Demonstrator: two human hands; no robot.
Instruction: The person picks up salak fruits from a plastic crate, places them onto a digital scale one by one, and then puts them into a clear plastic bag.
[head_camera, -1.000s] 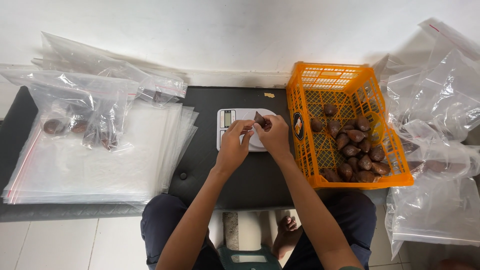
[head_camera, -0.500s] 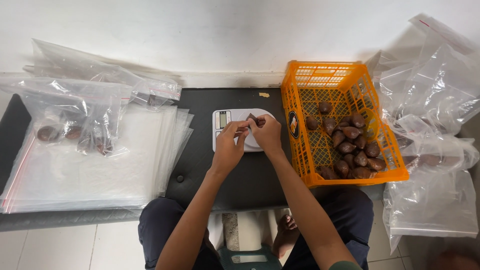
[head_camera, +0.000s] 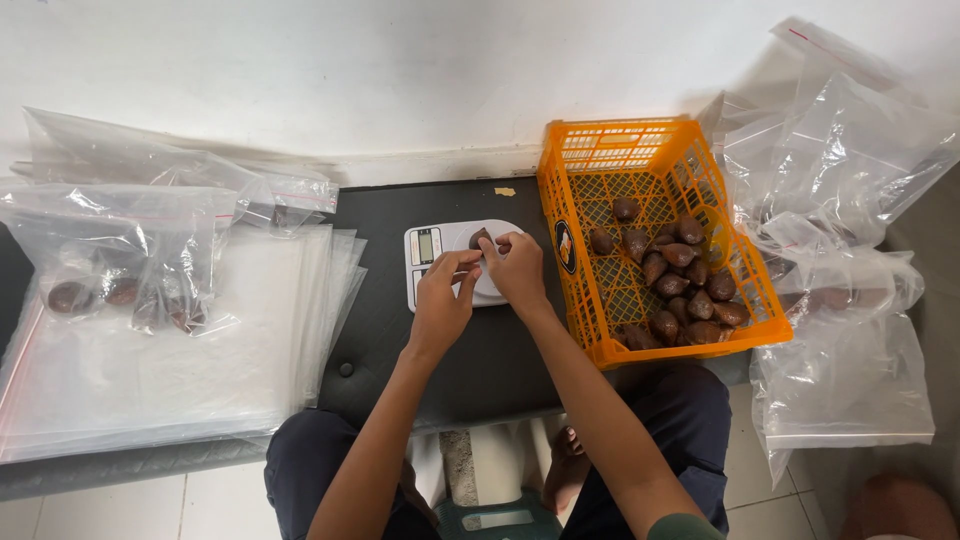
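Observation:
Both hands meet over a small white kitchen scale (head_camera: 428, 262) on a black table (head_camera: 390, 330). My right hand (head_camera: 516, 268) pinches a brown scaly fruit (head_camera: 480, 238) over the scale's pan. My left hand (head_camera: 444, 300) rests against it, fingers curled at the pan's edge; whether it grips anything is unclear. An orange plastic crate (head_camera: 600, 160) with several more brown fruits (head_camera: 680, 275) stands just right of the scale.
A stack of clear plastic bags (head_camera: 150, 380) lies at the left, with filled bags holding brown fruits (head_camera: 120, 295) on top. More clear bags (head_camera: 850, 260) pile up at the right of the crate. A white wall runs behind the table.
The hands have stayed over the scale, the fruit still pinched in my right hand and lowered closer to the pan. The camera has shifted slightly.

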